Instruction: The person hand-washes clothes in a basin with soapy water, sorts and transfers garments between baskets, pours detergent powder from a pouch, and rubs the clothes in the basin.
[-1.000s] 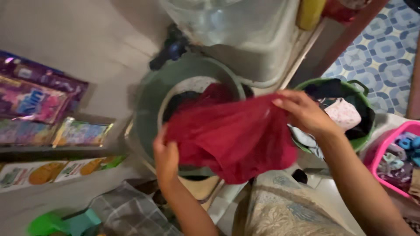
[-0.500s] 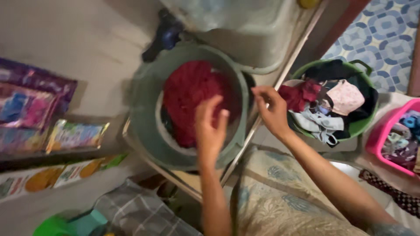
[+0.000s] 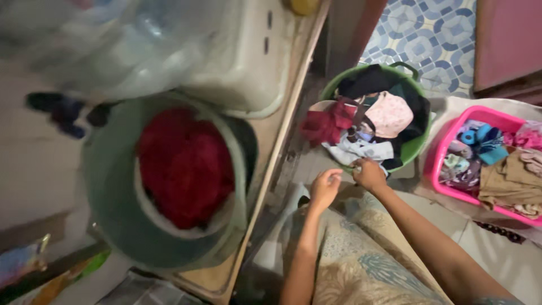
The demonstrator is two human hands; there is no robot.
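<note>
A red garment lies inside a round grey-green tub on the left. To the right stands a green basket heaped with mixed clothes, among them a dark red piece and a pink one. My right hand touches a pale cloth at the basket's near rim; whether it grips it is unclear. My left hand hovers just left of it, fingers loosely curled, holding nothing.
A pink basket of folded clothes sits at the far right. A white appliance top lies behind the tub. Patterned blue floor tiles show at the top. Patterned fabric covers my lap.
The red garment went from my hands into the tub. Both hands then left the tub and moved right, down to the green basket's near rim.
</note>
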